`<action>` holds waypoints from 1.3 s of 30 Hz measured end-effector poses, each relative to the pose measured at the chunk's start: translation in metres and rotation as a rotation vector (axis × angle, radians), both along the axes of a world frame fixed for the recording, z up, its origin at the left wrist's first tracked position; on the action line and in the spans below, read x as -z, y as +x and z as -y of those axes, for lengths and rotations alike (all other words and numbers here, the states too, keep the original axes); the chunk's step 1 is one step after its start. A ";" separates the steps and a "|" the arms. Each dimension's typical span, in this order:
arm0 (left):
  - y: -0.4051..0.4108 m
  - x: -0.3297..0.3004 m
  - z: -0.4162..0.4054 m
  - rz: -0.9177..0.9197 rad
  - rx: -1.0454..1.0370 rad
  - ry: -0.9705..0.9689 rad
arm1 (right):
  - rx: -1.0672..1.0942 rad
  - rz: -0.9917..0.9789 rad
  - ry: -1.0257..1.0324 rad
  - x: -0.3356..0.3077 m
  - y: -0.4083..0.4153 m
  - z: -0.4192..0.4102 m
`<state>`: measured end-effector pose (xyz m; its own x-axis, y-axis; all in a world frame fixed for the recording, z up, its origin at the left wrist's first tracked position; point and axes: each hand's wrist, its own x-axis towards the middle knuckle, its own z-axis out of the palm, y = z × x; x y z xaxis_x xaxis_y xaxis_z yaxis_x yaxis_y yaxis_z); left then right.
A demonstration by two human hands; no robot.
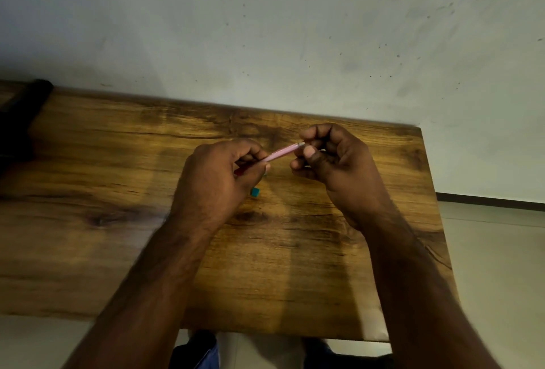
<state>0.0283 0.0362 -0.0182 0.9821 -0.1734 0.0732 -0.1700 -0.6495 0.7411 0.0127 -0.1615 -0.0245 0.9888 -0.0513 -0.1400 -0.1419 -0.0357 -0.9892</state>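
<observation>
Holds a slim pink pencil (283,151) in the left grip (218,174), fingers curled round its near end, shaft slanting out of that grip toward the right one. Pinches the grey tip at the far end with the right grip (333,162), thumb and curled fingers closed on it, just beside the left grip. Leaves a small teal piece (255,191) lying on the wooden table (118,191) just under the left grip, apart from the pencil, pale wall (265,29) beyond both grips.

left hand (219,175): fingers curled, gripping; right hand (334,162): thumb and fingers pinching; both close together
</observation>
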 end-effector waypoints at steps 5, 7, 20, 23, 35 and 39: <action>0.001 0.001 -0.001 0.004 -0.011 0.001 | 0.268 0.018 -0.297 0.005 0.003 0.019; 0.001 0.001 -0.002 0.003 -0.015 -0.002 | 0.312 -0.015 -0.544 0.011 0.003 0.023; 0.003 0.003 -0.003 -0.015 -0.076 0.019 | 0.323 -0.092 -0.829 0.013 0.001 0.027; 0.004 0.004 -0.004 -0.028 -0.083 0.022 | 0.387 -0.091 -0.800 0.013 0.001 0.035; 0.002 0.005 -0.002 -0.043 -0.075 0.010 | 0.337 -0.031 -0.855 0.021 0.001 0.025; 0.001 0.005 -0.002 -0.035 -0.065 0.018 | 0.282 0.041 -1.036 0.029 0.001 0.018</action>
<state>0.0297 0.0380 -0.0235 0.9933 -0.1101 0.0358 -0.1010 -0.6717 0.7339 0.0141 -0.1792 -0.0539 0.9256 -0.3535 0.1355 -0.2440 -0.8307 -0.5003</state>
